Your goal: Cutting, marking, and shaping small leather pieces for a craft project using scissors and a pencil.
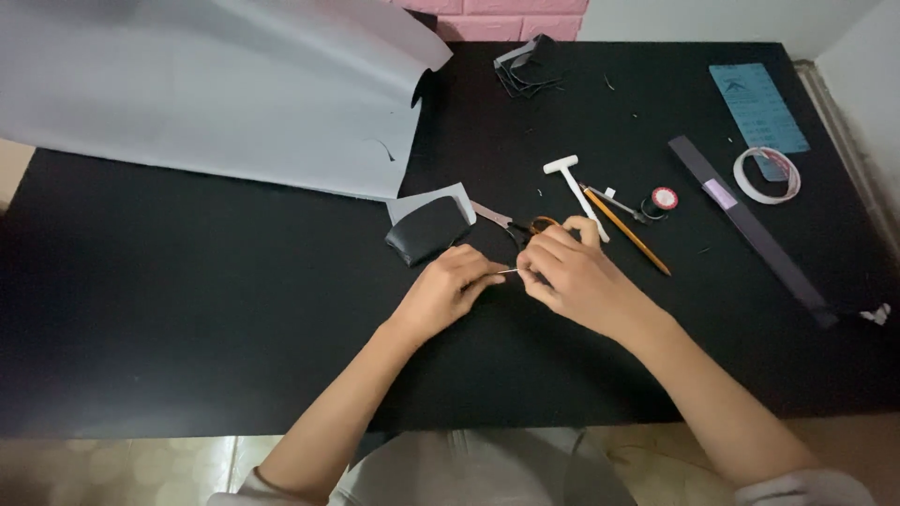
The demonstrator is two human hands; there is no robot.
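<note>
Hands (450,286) (567,272) pinch thin metal needle (507,272) between fingertips.

Thin silvery needle (507,272), level, pinched between both hands' fingertips

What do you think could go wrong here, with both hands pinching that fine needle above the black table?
The needle is thin and pinched between the left hand and right hand, so a slip might prick a fingertip. If dropped, it could be hard to spot on the black table. The scissors lie just behind the knuckles and could get bumped.
</note>
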